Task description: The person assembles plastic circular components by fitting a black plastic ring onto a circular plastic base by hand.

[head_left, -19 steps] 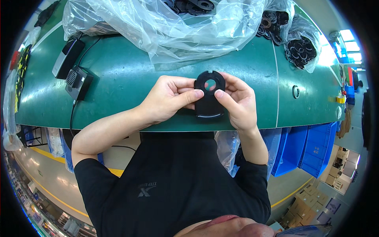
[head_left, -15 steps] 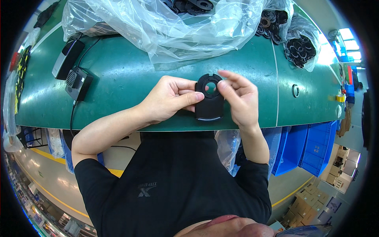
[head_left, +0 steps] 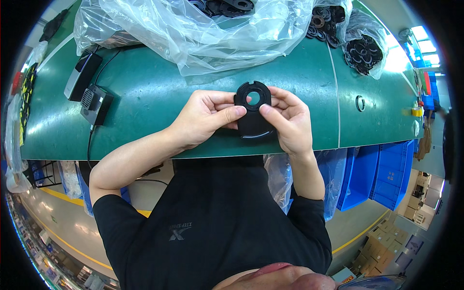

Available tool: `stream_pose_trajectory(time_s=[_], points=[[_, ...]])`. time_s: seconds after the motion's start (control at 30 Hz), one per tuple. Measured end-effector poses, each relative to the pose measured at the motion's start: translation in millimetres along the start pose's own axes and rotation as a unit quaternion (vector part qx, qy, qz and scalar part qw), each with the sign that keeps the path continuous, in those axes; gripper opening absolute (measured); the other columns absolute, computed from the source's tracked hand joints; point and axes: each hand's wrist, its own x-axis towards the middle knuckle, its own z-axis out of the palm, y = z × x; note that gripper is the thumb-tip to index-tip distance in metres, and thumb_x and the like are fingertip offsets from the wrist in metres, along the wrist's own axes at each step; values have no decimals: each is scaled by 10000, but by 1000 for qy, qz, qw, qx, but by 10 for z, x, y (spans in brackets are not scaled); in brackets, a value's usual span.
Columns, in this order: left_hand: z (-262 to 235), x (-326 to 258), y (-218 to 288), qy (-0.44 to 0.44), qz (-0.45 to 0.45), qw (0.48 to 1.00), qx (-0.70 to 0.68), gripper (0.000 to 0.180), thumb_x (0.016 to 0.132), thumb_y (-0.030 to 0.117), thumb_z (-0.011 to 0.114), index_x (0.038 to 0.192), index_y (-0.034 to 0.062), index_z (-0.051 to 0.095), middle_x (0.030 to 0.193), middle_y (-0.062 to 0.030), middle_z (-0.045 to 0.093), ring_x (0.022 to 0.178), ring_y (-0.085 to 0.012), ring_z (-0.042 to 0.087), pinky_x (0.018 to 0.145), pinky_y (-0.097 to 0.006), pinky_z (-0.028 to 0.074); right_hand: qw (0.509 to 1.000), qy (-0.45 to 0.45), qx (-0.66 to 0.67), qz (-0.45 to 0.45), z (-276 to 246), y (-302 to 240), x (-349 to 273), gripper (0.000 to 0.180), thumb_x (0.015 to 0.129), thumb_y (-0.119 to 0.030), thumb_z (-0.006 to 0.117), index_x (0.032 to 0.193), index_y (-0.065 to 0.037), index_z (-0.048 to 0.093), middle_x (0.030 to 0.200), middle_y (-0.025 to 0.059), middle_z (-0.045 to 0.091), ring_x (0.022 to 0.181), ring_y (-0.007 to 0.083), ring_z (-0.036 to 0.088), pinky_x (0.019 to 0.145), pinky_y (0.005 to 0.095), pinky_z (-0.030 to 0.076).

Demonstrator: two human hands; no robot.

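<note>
Between my hands is a black plastic part with a ring-shaped upper end, a round hole through it and a notch at its top. Its lower end is broad and curved, with a shiny edge. My left hand grips its left side, thumb on the front and fingers behind. On the right side, my right hand pinches it with the thumb near the ring's lower edge. The part is held above the green table, close to its front edge.
Clear plastic bags with black parts lie along the back. A black ring rests at right. Two grey-and-black devices with cables stand at left. Blue bins sit below the table's right front edge, near cardboard boxes.
My right hand has closed onto the part's right side, its thumb now pressing the front. The part has tilted and shifted slightly up and left in view.
</note>
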Motion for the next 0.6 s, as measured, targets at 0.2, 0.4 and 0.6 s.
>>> stream_pose_trajectory(time_s=[0.2,0.4,0.6], points=[[-1,-37,13,-27,-34,998,39,265,907,201,552,1034,-21,621,889,-64,650,803,-103,612,703,-244,521,1000,10,-14,4,-118,57,-201,230,843,5,595,1055,91,587,877,97,643,766,97,598,689,205,495],[44,-41,46,-149,-72,979,121,362,934,269,492,1080,-48,586,946,-117,643,832,-143,623,759,-276,512,999,27,-28,-29,-160,76,-636,201,816,32,609,1011,84,608,832,64,639,731,78,583,660,187,477],[-88,-91,7,-86,-9,986,145,387,944,222,446,1197,-67,488,905,-164,650,815,-247,652,763,-322,518,994,33,-40,94,-962,296,-1357,210,789,-6,649,991,50,633,851,49,653,762,80,585,698,216,473]])
